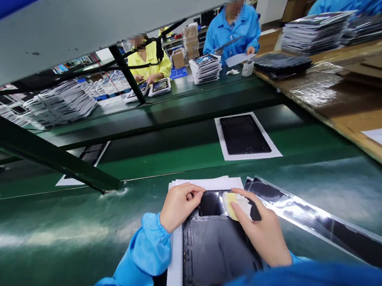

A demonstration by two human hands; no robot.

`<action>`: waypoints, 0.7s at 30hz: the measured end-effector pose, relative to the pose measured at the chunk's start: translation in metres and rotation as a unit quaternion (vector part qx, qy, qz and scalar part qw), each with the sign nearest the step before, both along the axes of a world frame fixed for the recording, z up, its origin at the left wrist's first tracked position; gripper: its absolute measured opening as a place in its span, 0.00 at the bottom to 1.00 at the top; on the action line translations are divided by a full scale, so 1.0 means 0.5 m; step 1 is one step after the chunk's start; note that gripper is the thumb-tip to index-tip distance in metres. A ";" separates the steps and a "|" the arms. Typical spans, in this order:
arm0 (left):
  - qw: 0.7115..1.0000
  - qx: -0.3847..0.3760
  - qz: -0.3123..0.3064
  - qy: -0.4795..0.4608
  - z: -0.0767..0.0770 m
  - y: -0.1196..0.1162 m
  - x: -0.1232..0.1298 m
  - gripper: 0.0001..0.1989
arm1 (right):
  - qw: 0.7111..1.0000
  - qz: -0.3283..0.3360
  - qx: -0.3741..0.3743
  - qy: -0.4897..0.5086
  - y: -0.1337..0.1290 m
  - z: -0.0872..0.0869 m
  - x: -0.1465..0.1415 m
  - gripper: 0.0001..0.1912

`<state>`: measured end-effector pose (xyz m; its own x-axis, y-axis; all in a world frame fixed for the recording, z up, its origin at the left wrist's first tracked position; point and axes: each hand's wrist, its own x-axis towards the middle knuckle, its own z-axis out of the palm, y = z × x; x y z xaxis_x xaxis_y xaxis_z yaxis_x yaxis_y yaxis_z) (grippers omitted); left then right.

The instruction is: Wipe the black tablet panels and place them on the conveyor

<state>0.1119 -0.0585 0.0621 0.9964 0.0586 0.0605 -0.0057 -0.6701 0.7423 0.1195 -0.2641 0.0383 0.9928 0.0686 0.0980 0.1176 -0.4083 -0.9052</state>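
A black flat panel [217, 250] with a shiny dark window near its top edge lies on white sheets [175, 259] in front of me. At its upper left corner, my left hand [179, 205] has thumb and index finger pinched together; whether a thin film is between them is too small to tell. My right hand [264, 228] grips a yellow and white pad [237, 205] between thumb and fingers, pressed on the panel's upper right part. To the right lie long glossy dark sheets [300, 209] with clear edges.
Another black panel on white paper [246, 135] rests on the green belt beyond. A dark metal post [46, 155] slants in from the left. Behind sit people in blue [234, 34] and yellow [151, 61] beside stacks. A wooden table [353, 96] stands at right.
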 end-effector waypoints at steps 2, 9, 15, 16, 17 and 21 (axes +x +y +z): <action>1.000 -0.007 0.000 0.002 0.001 -0.001 0.000 0.11 | 1.000 0.001 -0.002 -0.006 0.000 -0.004 0.000 0.18; 1.000 -0.015 0.000 0.011 0.002 -0.002 0.000 0.11 | 1.000 0.001 -0.005 -0.021 0.000 -0.005 0.000 0.18; 1.000 -0.010 0.002 0.009 0.003 -0.002 -0.001 0.11 | 1.000 0.002 -0.011 -0.029 0.001 -0.002 -0.001 0.18; 1.000 -0.010 0.003 0.010 0.004 -0.002 -0.001 0.11 | 1.000 0.003 -0.011 -0.029 0.001 -0.002 -0.001 0.18; 1.000 -0.009 0.004 0.010 0.005 -0.003 -0.002 0.11 | 0.999 0.003 -0.012 -0.030 0.001 -0.002 -0.001 0.18; 1.000 -0.010 0.010 0.013 0.008 -0.006 -0.002 0.11 | 0.999 0.000 -0.010 -0.034 0.003 0.002 -0.001 0.17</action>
